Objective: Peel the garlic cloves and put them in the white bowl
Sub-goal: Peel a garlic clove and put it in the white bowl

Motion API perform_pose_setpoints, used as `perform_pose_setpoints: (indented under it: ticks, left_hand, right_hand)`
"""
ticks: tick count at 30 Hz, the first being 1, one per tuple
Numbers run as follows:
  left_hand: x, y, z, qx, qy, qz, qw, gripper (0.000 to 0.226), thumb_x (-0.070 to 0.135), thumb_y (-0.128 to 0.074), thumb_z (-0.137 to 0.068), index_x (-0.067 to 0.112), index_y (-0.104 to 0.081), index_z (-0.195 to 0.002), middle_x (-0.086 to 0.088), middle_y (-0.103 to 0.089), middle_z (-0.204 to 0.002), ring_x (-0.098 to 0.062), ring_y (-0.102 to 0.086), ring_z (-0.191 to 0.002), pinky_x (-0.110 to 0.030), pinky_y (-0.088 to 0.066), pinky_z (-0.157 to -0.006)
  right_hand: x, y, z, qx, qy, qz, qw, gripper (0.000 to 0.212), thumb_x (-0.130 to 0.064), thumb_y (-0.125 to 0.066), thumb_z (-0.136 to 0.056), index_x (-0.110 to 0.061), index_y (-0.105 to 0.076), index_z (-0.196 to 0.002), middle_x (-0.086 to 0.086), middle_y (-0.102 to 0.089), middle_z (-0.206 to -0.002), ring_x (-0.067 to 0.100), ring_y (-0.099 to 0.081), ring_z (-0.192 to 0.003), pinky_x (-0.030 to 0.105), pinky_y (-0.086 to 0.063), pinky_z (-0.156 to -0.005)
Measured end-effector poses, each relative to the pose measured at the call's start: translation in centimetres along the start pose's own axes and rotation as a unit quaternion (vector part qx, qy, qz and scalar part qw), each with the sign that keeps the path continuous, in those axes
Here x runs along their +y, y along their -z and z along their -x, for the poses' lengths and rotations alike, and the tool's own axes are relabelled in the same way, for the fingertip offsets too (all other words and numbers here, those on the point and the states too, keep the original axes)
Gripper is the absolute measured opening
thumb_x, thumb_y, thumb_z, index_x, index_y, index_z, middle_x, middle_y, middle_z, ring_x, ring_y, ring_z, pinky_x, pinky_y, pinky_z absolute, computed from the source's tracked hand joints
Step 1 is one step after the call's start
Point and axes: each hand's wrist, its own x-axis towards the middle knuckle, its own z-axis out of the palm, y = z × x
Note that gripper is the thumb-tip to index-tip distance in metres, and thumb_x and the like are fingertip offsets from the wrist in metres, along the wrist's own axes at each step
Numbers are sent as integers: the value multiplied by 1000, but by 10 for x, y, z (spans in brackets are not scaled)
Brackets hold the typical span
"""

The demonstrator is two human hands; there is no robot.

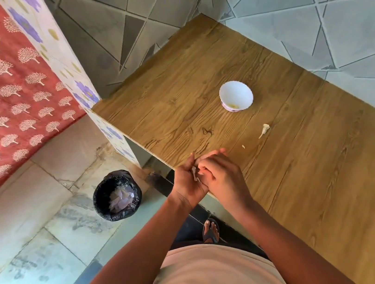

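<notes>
Both hands meet over the near left edge of the wooden counter (284,176). My left hand (187,183) lies palm up with papery garlic skin (195,173) in it. My right hand (220,173) pinches at that skin with curled fingers. Whether a clove lies under the skin is hidden by the fingers. The white bowl (236,95) stands farther back on the counter, with pale peeled garlic at its bottom. A garlic stem piece (264,129) and a tiny scrap (243,146) lie on the wood between the bowl and my hands.
A small bin lined with a black bag (116,195), holding pale peels, stands on the tiled floor left of the counter. A patterned pillar (80,84) meets the counter's left end. Grey tiled wall runs behind the counter. My sandalled foot (210,230) is below the edge.
</notes>
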Motion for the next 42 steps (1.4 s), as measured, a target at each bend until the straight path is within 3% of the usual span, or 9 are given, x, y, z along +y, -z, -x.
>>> perform_pose_setpoints:
  ticks: [5,10,12,17,19,22,32,40,42]
  left_hand:
    - [23,16,17,23,-72,8,997,71,37,-21,-108,-16,-68,-116,-31,-58,-138,-37,-55,-132,-39,-20,-127]
    - [68,45,65,46,-167,60,983,64,35,-30,-108,-14,-72,-108,-28,-66,-128,-36,-69,-116,-42,-59,-94]
    - [93,61,85,58,-197,89,975,62,34,-31,-108,-14,-71,-110,-28,-65,-131,-37,-68,-117,-42,-63,-83]
    - [157,133,117,128,-254,91,954,57,33,-37,-104,-12,-62,-127,-26,-57,-143,-34,-62,-127,-37,-54,-103]
    - [177,167,121,172,-273,98,942,60,33,-32,-108,-11,-74,-107,-26,-60,-139,-33,-64,-124,-34,-52,-102]
    - [204,224,119,241,-279,102,924,66,32,-32,-110,-6,-77,-81,-24,-69,-126,-33,-70,-115,-31,-55,-95]
    - [254,525,10,396,-275,105,870,64,35,-23,-111,-9,-69,-110,-23,-71,-121,-27,-70,-114,-31,-50,-104]
    - [266,692,-63,501,-234,110,826,63,47,-27,-111,-2,-65,-121,-17,-68,-96,-20,-66,-75,-27,-56,-68]
    - [268,706,-67,492,-223,120,833,68,57,-23,-108,2,-61,-126,-20,-67,-116,-25,-68,-91,-34,-56,-76]
  right_hand:
    - [-22,-11,-10,39,-16,-89,995,9,-2,-66,-90,-3,-75,-92,9,-73,-92,17,-68,-85,21,-54,-79]
    - [-65,-52,-17,-1,-99,-214,972,14,5,-72,-85,-7,-75,-92,-2,-75,-91,10,-71,-86,31,-59,-76]
    - [-87,-78,-23,-31,-142,-266,953,15,4,-73,-86,-9,-76,-94,-4,-75,-89,14,-72,-84,31,-59,-74]
    - [-125,-163,-37,-96,-235,-305,918,12,0,-74,-87,-10,-76,-92,-7,-74,-84,11,-70,-81,17,-52,-72]
    - [-127,-205,-40,-123,-250,-304,911,12,1,-74,-85,-9,-76,-90,-6,-74,-83,8,-69,-78,15,-50,-70]
    - [-119,-287,-37,-172,-276,-294,899,14,1,-74,-83,-12,-76,-86,-6,-74,-80,10,-70,-76,21,-54,-70]
    - [8,-602,18,-224,-267,-238,906,14,-1,-71,-86,-14,-73,-84,-7,-72,-77,8,-68,-73,27,-56,-69]
    - [88,-764,80,-317,-156,-260,898,17,-1,-70,-87,-10,-80,-97,-1,-77,-99,7,-71,-95,29,-56,-92]
    - [92,-776,94,-390,-132,-292,863,21,-6,-70,-91,-8,-79,-110,1,-76,-112,4,-68,-108,22,-50,-101]
